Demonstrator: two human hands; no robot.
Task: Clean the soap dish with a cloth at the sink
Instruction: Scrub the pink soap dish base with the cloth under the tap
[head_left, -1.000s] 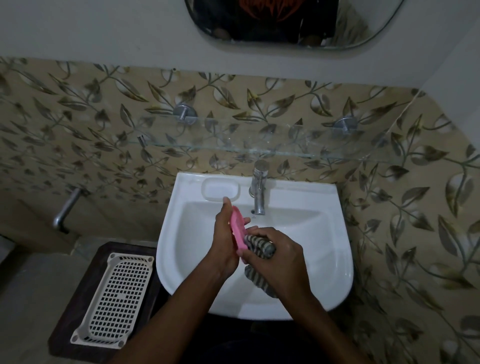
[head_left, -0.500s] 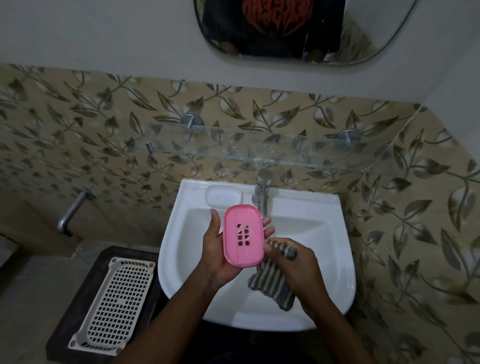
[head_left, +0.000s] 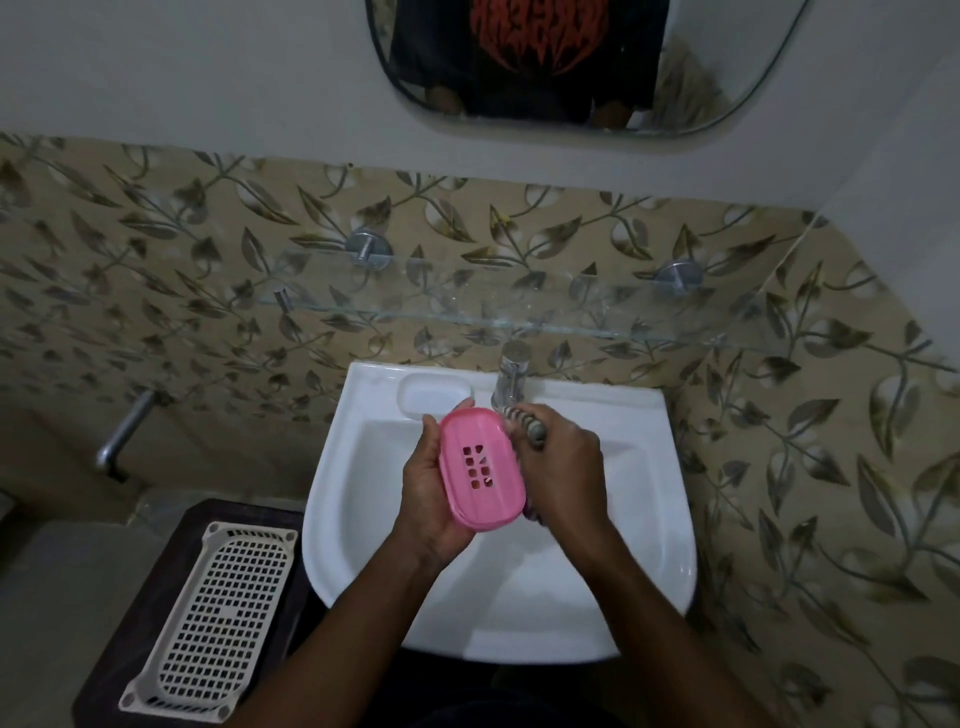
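The red print on the dark shirt in the mirror (head_left: 571, 62) is cut off by the top edge and cannot be read. At the centre of the frame, the pink soap dish (head_left: 480, 470) is held over the white sink (head_left: 332, 467), tilted, its slotted face to the camera. The left hand (head_left: 428, 501) grips it from the left and beneath, fingers (head_left: 464, 404) curled over its upper rim. The right hand (head_left: 563, 467) is closed round a striped cloth (head_left: 527, 427) pressed to the dish's right edge. Most of the cloth is hidden by the hand and dish. Its top lies near the tap (head_left: 511, 374); whether they touch is unclear. A glass shelf (head_left: 467, 312) juts out above the tap. At the lower left, a perforated white tray (head_left: 218, 618) lies on a dark stand (head_left: 156, 525) just beside the sink.
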